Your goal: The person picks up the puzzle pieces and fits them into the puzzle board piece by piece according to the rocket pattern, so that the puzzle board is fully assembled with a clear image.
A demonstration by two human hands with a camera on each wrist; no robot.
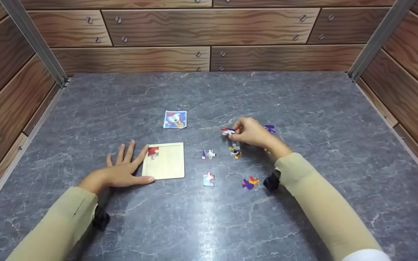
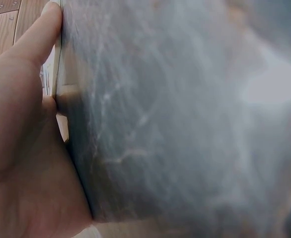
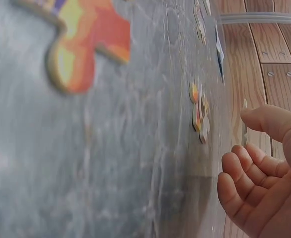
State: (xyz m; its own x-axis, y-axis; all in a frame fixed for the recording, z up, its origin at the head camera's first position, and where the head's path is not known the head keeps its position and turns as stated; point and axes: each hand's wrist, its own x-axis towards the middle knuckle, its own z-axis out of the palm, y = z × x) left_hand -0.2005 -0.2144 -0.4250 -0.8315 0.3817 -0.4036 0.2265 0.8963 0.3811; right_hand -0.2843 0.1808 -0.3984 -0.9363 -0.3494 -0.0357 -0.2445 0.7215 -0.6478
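My left hand [image 1: 123,172] lies spread on the table, its thumb and index finger touching the left side of a pale square puzzle tray [image 1: 169,163]. A red puzzle piece [image 1: 153,151] sits in the tray's upper left corner. Between thumb and fingers, my right hand [image 1: 250,131] pinches a red and white puzzle piece [image 1: 227,131] above the table; the right wrist view catches that piece [image 3: 245,124] edge-on. Just below this hand lies a piece with black and orange parts [image 1: 235,151]. In the left wrist view the left hand [image 2: 24,134] shows against the tray's edge.
A small picture card [image 1: 175,119] of a white character in red lies behind the tray. Loose pieces lie to the tray's right: a white-purple one [image 1: 209,154], a pale blue-pink one [image 1: 209,179], an orange-purple one [image 1: 250,182] and a purple one [image 1: 270,128]. Wood-patterned walls [image 1: 209,29] enclose the table.
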